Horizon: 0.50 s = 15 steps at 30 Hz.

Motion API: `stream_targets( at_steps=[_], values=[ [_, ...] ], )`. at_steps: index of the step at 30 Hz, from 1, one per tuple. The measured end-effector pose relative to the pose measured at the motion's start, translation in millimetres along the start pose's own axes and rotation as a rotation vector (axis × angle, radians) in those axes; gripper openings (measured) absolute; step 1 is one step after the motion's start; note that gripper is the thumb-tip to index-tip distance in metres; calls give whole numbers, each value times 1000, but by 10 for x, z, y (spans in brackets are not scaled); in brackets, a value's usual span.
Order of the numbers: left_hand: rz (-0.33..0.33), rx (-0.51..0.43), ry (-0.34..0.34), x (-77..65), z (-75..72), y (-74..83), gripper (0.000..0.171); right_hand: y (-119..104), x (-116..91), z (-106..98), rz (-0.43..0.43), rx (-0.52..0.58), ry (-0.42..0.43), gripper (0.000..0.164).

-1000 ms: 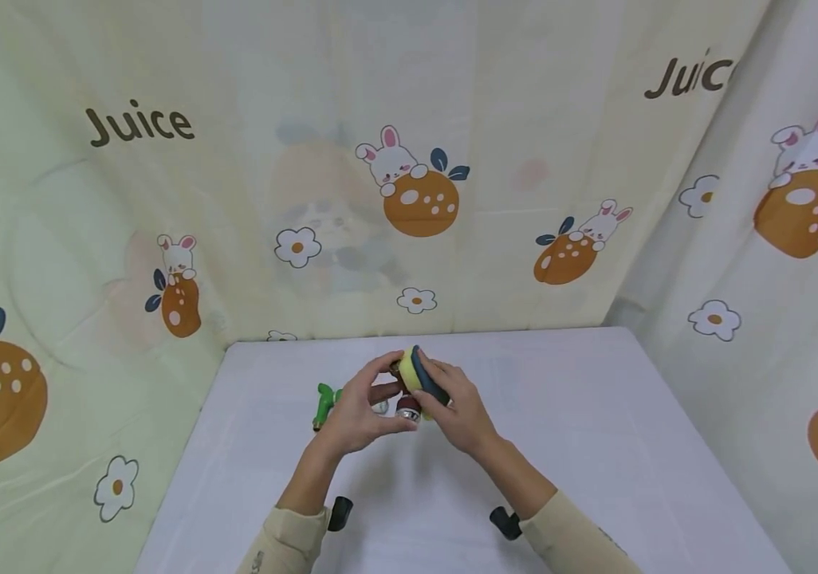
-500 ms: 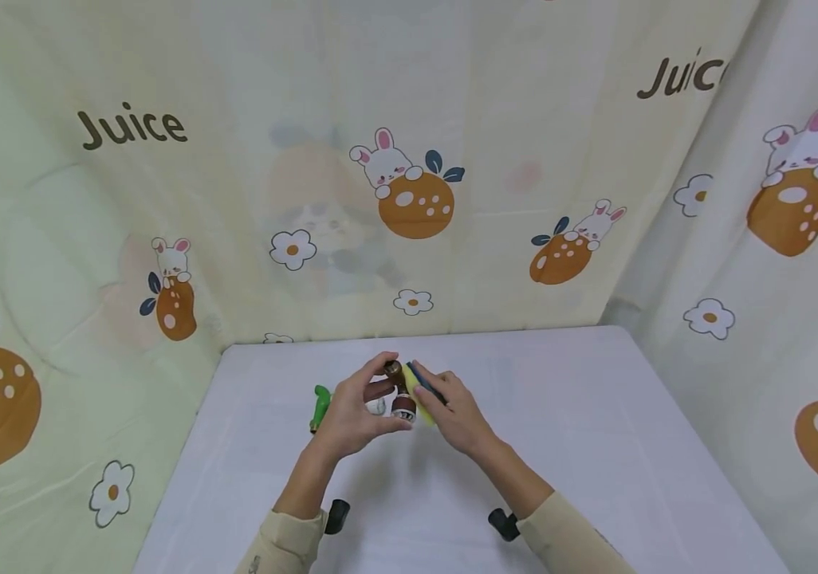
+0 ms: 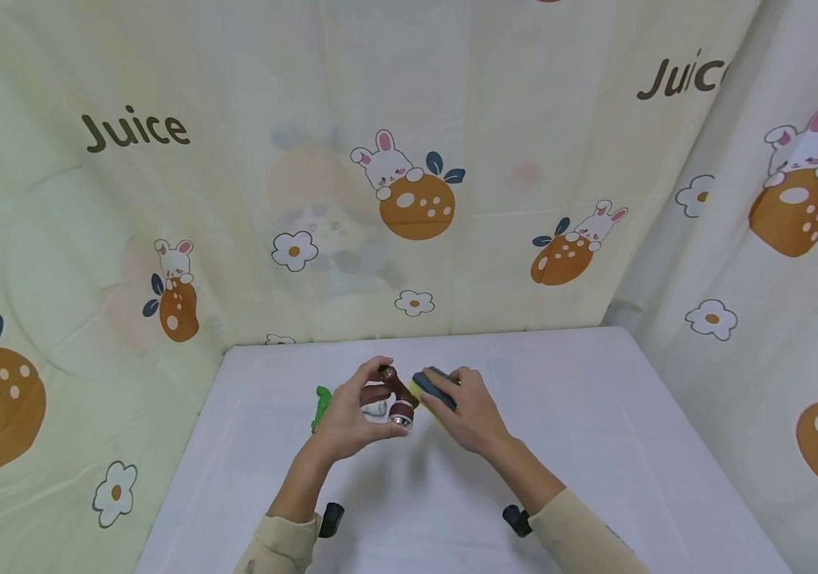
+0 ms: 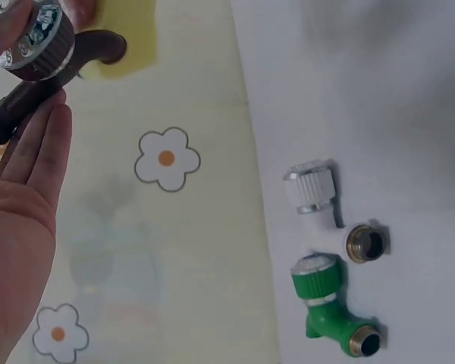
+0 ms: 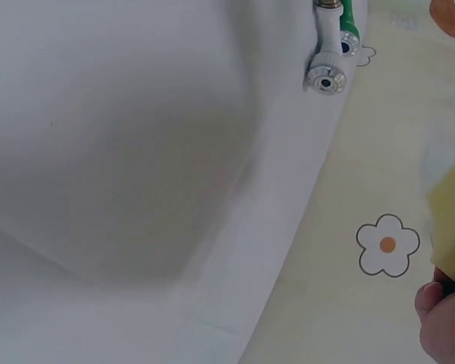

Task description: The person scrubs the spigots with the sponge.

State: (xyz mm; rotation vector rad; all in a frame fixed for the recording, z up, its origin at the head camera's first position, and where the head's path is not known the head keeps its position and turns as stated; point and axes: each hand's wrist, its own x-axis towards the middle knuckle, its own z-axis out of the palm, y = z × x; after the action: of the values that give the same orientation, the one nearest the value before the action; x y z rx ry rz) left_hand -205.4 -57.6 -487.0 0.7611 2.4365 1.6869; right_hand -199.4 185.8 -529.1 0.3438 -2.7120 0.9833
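Observation:
My left hand (image 3: 343, 413) holds a brown tap (image 3: 399, 387) above the table, thumb at its ribbed, silver-capped knob and fingers along the body. The tap leans, its upper end toward the left. In my right hand (image 3: 473, 408) is a sponge (image 3: 438, 387), yellow with a dark blue layer, gripped right beside the tap. The left wrist view has the sponge's yellow face (image 4: 139, 38) behind the tap's spout (image 4: 102, 45); whether they touch I cannot tell. At the right wrist view's edge, only a sponge corner (image 5: 453, 220) and some fingers (image 5: 432, 299) show.
A white tap (image 4: 315, 197) and a green tap (image 4: 322, 296) lie side by side on the white-covered table (image 3: 560, 446), behind my left hand. A printed curtain (image 3: 495, 263) hangs along the table's back edge. Dark wrist mounts (image 3: 332, 520) sit by both sleeves.
The sponge has come down from the tap's upper end to its right side, turning so the blue layer faces up. My left hand has tilted the tap further leftward and keeps its grip.

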Motion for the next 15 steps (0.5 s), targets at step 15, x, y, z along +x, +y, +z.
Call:
stream_targets(
  at_steps=[15],
  values=[
    [77,-157,93,49,-20,-89,94,-227,-73,48,-354,278,78,58]
  ],
)
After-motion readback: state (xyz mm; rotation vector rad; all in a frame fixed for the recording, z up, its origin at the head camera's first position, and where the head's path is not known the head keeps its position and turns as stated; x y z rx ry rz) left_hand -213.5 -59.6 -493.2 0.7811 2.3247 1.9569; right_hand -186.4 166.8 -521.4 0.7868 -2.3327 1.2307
